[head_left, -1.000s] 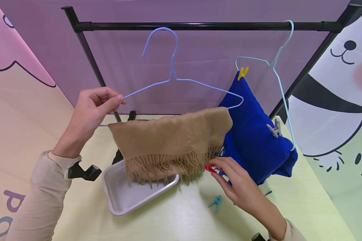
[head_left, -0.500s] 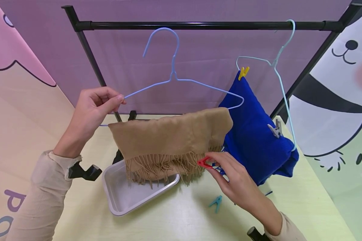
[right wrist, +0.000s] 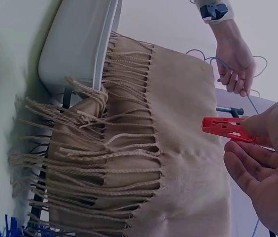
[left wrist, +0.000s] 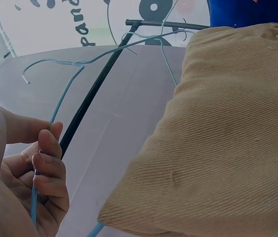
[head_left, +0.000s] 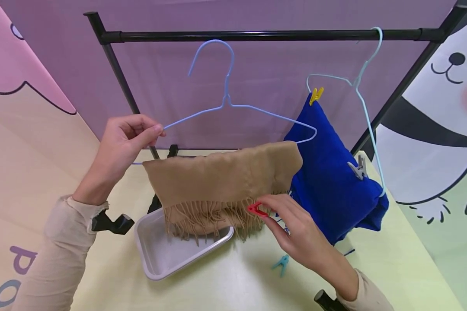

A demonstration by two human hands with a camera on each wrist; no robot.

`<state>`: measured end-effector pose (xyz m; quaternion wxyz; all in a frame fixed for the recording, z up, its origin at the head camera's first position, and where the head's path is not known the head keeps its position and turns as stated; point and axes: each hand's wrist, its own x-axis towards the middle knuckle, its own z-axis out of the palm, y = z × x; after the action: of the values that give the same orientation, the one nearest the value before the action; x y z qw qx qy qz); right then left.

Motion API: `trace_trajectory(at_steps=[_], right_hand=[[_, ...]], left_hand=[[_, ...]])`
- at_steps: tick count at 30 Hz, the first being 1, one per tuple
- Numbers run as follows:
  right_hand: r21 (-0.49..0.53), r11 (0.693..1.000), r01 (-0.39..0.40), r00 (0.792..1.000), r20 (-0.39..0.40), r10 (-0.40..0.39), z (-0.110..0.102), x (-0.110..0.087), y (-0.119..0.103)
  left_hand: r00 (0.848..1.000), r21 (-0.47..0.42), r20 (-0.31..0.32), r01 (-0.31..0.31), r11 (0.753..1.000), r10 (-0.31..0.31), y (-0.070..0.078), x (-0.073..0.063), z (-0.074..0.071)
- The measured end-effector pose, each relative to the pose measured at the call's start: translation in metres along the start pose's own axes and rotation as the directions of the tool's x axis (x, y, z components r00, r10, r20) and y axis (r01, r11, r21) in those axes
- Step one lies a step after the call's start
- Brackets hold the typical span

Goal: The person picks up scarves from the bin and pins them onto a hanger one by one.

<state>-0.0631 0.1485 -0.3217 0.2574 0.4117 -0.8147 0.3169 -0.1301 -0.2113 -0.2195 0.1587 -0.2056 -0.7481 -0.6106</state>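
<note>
My left hand (head_left: 130, 140) pinches the left shoulder of a blue wire hanger (head_left: 200, 113) between thumb and fingers. Over the hanger's lower bar drapes a folded tan scarf (head_left: 222, 177), its twisted fringe hanging down at the front. The left wrist view shows the hanger wire running through the curled fingers (left wrist: 50, 170). A red clothespin (right wrist: 223, 127) is pinched between thumb and fingers of my right hand (head_left: 295, 229), in front of the scarf's fringe. The clothespin's free end points toward the scarf.
Overhead runs a black rack bar (head_left: 257, 36). From it hangs a pale green hanger (head_left: 367, 112) bearing a blue cloth (head_left: 327, 168), with a yellow clothespin (head_left: 316, 96) and a grey clothespin (head_left: 359, 167) on it. Below are a grey tray (head_left: 187, 262) and a teal clothespin (head_left: 282, 263).
My right hand has moved left and slightly up with the red clothespin, from beside the fringe to in front of it. The left hand keeps its hold on the hanger.
</note>
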Motion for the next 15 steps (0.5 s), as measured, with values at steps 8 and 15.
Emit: trace_trajectory(at_steps=[8,15], right_hand=[[-0.008,0.995,0.101,0.993,-0.055,-0.101,0.008,0.016,-0.003],[0.003,0.984,0.177,0.983,-0.047,-0.177,0.016,0.032,-0.007]], left_hand=[[1.000,0.012,0.013,-0.007,1.000,0.007,-0.002,0.000,0.001],[1.000,0.021,0.001,-0.004,1.000,0.004,-0.001,0.000,0.001]])
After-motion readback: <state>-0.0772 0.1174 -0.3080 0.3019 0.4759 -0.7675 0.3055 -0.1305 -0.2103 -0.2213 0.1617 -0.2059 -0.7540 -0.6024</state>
